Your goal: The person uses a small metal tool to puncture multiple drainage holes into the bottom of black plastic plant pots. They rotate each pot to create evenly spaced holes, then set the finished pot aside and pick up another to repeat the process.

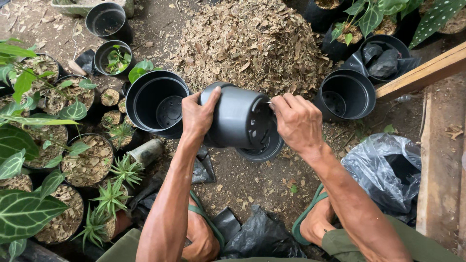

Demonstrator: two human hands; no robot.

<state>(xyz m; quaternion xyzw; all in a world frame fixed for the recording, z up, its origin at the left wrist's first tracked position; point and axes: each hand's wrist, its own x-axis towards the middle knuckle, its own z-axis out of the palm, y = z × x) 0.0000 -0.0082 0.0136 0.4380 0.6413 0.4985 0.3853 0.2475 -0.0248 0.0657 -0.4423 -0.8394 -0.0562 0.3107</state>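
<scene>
Fig. Head view, person squatting over bare soil. Black plastic pot (pixel 240 119) held between both hands, tipped on its side w/ base facing the camera; a second pot rim shows just beneath it, prob. nested. Held above ground, between the empty pot at left (pixel 158 103) and the empty pot at right (pixel 345 94), in front of the wood-chip heap (pixel 252 41).

Risks (judgement): grip is palm-and-fingertip only, on smooth plastic, so the pot could slip and drop onto the soil. If nested pots are stuck, a sudden release may jerk one hand sideways into the seedlings (pixel 119 170) at left or knock the left empty pot. Thin walls may buckle if squeezed hard.

Pose: left hand (pixel 198 116) cups the pot's upper wall, thumb over the top, fingers wrapped behind, out of view. Right hand (pixel 297 121) presses fingertips on the base edge, knuckles bent, fingers curled rather than spread. Both forearms converge from below; wrists roughly straight. Feet in green sandals (pixel 310 213) flank a crumpled black bag (pixel 262 237).
</scene>
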